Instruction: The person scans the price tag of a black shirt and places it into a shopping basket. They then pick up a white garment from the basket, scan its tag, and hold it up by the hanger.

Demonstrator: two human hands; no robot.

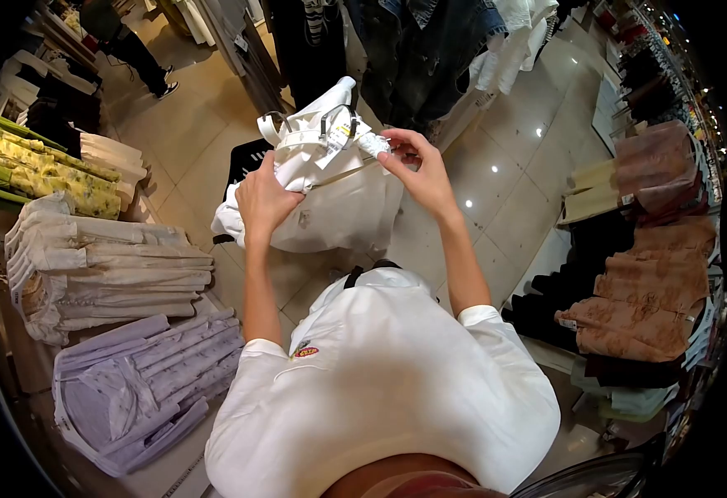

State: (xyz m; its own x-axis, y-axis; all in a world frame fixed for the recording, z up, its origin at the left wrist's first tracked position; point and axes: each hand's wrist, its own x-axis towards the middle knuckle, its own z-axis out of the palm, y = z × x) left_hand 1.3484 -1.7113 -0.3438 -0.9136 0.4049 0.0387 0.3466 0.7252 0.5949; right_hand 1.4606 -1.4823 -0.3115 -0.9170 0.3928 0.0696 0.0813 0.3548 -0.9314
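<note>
A white garment (301, 170) hangs in front of me from a white hanger (304, 138) with dark clips, its lower part sheer and pale. My left hand (265, 199) is closed around the garment's left side, just below the hanger's clip. At the other end, my right hand (417, 170) pinches the white gathered edge (373, 145) between thumb and fingers. Paper tags (339, 141) with print and a yellow mark dangle between both hands. Behind the garment's left side shows a black item with white stripes (247, 158).
Pale blouses (123, 266) and lilac garments (148, 382) hang at the left, with yellow floral clothes (48, 158) farther back. Dark denim (422, 58) hangs ahead. Orange patterned tops (650, 290) line the right. A person in dark trousers (139, 58) stands at far left.
</note>
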